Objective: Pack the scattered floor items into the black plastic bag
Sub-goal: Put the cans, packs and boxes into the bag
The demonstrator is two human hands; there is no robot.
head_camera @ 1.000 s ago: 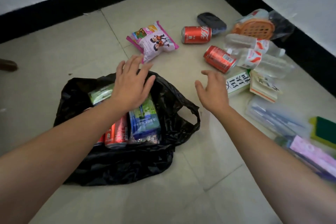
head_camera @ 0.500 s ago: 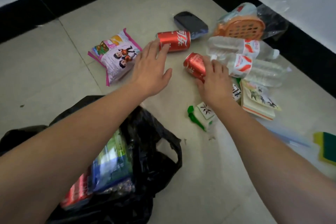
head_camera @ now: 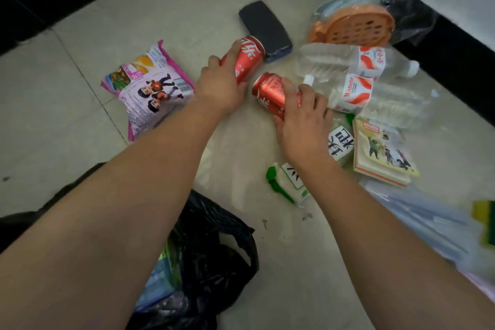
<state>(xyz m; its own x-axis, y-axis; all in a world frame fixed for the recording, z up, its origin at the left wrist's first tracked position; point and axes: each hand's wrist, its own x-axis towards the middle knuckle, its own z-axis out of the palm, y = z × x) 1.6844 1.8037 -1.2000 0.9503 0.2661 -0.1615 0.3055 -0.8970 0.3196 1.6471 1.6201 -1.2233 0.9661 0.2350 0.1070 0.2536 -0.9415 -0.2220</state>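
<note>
two red cans gripped, one per hand, on the tiled floor (head_camera: 267, 262).

left hand (head_camera: 222, 86) closed around the far can (head_camera: 247, 58), which lies beside a dark sponge block (head_camera: 265, 27); right hand (head_camera: 302, 121) closed over the near can (head_camera: 270, 91), fingers across its side. both cans on their sides, near each other but apart. black plastic bag (head_camera: 214, 249) lies open at lower left under the left forearm; inside it, blue and green packets (head_camera: 163, 273) show, rest hidden. loose on floor: pink snack packet (head_camera: 147, 88) left of the hands; two clear water bottles (head_camera: 356, 75) right of the cans; orange perforated lid in a clear bag (head_camera: 353, 21) behind them; small booklet (head_camera: 380, 153) and green-white packs (head_camera: 289, 182) by the right wrist. right edge blurred.
</note>
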